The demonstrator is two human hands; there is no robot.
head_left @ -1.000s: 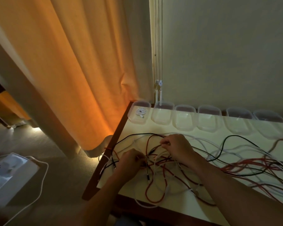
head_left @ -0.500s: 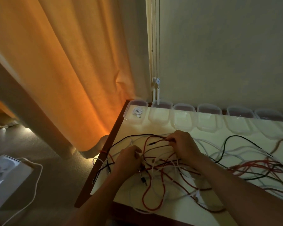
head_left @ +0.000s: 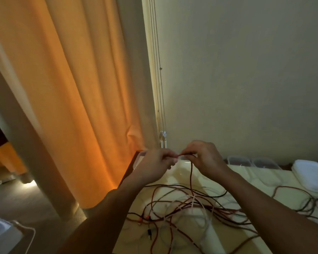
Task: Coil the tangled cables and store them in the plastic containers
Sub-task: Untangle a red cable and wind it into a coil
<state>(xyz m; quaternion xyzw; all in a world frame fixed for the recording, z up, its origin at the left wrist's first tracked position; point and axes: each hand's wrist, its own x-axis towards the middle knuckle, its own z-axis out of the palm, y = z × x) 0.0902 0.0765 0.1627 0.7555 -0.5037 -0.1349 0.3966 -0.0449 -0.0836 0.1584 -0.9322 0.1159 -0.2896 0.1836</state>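
Left hand point(head_left: 154, 163) and right hand point(head_left: 206, 156): held above the table point(head_left: 255, 177), fingers curled, both pinching one red cable point(head_left: 191, 176) stretched between them. Cable drops to the tangle point(head_left: 184, 208) at 6 o'clock. Containers point(head_left: 240, 160): row at 3 o'clock of the right hand, against the wall.

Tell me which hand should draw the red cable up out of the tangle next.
Probably the right hand: the thin red cable hangs from its grip straight down into the tangled cables, while the left hand pinches only the short free end.
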